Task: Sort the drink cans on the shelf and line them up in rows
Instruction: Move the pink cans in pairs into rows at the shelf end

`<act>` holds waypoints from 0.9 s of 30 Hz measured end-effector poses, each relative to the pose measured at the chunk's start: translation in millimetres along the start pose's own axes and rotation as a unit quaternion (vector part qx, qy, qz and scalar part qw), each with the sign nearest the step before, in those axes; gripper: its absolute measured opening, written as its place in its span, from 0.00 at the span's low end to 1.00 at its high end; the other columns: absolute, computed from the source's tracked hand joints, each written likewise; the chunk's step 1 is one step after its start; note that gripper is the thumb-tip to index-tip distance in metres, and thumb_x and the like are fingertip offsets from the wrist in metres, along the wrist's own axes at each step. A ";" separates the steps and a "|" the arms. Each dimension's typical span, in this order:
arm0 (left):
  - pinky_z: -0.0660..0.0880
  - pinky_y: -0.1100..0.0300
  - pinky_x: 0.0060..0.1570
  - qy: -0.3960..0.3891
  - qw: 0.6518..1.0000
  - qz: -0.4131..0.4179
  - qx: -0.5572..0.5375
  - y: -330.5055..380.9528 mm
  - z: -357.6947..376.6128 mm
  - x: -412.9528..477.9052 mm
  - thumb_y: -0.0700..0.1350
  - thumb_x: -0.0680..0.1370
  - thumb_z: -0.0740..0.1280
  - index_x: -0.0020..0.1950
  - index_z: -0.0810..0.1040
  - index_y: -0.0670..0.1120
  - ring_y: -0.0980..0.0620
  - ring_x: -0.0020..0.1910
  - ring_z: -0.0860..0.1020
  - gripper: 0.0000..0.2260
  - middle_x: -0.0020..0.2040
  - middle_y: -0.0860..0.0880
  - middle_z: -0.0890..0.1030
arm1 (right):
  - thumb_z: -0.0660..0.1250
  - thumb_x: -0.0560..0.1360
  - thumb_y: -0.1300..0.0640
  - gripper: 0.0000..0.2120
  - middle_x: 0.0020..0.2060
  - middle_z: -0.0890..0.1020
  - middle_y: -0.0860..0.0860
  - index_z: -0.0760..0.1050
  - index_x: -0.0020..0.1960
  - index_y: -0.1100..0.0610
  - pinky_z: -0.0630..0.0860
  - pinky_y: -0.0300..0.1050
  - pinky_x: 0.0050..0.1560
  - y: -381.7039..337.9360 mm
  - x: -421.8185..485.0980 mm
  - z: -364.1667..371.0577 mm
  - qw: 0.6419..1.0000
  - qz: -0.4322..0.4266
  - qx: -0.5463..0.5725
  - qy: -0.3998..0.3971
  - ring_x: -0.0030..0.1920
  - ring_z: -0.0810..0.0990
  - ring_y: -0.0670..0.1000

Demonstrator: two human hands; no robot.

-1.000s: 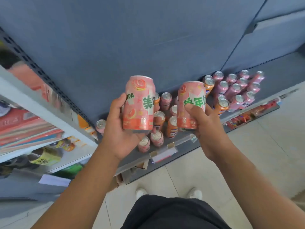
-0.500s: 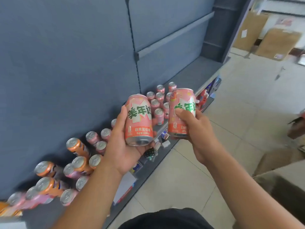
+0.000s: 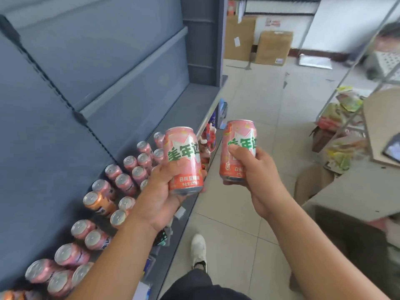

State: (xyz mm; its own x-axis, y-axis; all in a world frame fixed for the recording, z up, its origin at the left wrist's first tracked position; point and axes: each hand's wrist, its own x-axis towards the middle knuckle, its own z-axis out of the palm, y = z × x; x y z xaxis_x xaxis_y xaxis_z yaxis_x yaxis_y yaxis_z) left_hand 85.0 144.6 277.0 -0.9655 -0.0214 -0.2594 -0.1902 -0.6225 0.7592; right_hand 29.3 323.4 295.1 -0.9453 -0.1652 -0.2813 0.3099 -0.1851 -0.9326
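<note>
My left hand point(image 3: 161, 198) grips a pink drink can point(image 3: 184, 156) with green lettering, held upright above the front edge of the grey shelf point(image 3: 173, 113). A second pink can point(image 3: 239, 148) of the same kind stands upright in my right hand point(image 3: 258, 176), out over the aisle floor. On the shelf below and left stand several pink cans point(image 3: 125, 182) in loose rows, with an orange can point(image 3: 97, 202) among them. More pink cans point(image 3: 67, 256) crowd the near left end.
The far stretch of the grey shelf holds no cans. Cardboard boxes point(image 3: 272, 47) stand at the aisle's end. A rack with snack bags point(image 3: 339, 135) and a grey counter point(image 3: 357, 191) are on the right. My white shoe point(image 3: 198, 250) is on the tiled floor.
The view has swung rightward along the shelf, toward the aisle's end. Both hands keep their cans, now further apart, with the right one out over the floor.
</note>
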 end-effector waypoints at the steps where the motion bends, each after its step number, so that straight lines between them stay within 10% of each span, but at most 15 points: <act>1: 0.82 0.47 0.41 -0.004 1.000 -0.006 0.004 2.6 1.4 16.1 0.50 0.54 0.85 0.58 0.82 0.43 0.41 0.46 0.82 0.35 0.50 0.40 0.82 | 0.69 0.76 0.56 0.09 0.37 0.84 0.48 0.75 0.56 0.55 0.83 0.50 0.40 -3.7 12.3 -2.1 1.000 -0.006 -0.001 0.011 0.36 0.84 0.49; 16: 0.81 0.50 0.46 -0.039 0.997 -0.051 0.034 66.1 -6.5 253.0 0.56 0.52 0.85 0.66 0.75 0.45 0.48 0.47 0.81 0.45 0.51 0.45 0.82 | 0.69 0.76 0.53 0.13 0.40 0.82 0.52 0.76 0.58 0.58 0.82 0.51 0.40 -48.1 217.7 12.6 0.991 -0.025 -0.032 0.130 0.38 0.82 0.51; 20: 0.72 0.36 0.62 -0.066 0.996 -0.041 0.049 74.9 -7.2 297.2 0.52 0.57 0.84 0.73 0.69 0.46 0.42 0.56 0.76 0.48 0.57 0.43 0.79 | 0.69 0.77 0.52 0.14 0.40 0.82 0.51 0.76 0.58 0.58 0.82 0.49 0.38 -54.6 262.5 15.9 0.991 -0.023 -0.028 0.126 0.36 0.82 0.49; 27: 0.68 0.29 0.60 -0.074 0.992 -0.041 0.098 79.4 8.5 389.0 0.47 0.66 0.75 0.72 0.69 0.45 0.38 0.57 0.75 0.36 0.63 0.36 0.76 | 0.69 0.77 0.52 0.14 0.42 0.82 0.53 0.76 0.59 0.59 0.82 0.50 0.39 -71.3 350.3 -3.3 0.991 -0.031 -0.016 0.128 0.39 0.82 0.52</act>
State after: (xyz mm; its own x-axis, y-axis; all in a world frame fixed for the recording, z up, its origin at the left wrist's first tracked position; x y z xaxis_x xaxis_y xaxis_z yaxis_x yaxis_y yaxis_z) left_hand -307.2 93.6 241.5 -0.9582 0.1479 -0.2451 -0.2859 -0.4537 0.8441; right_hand -324.3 281.9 262.3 -0.9586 0.0984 -0.2671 0.2504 -0.1549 -0.9557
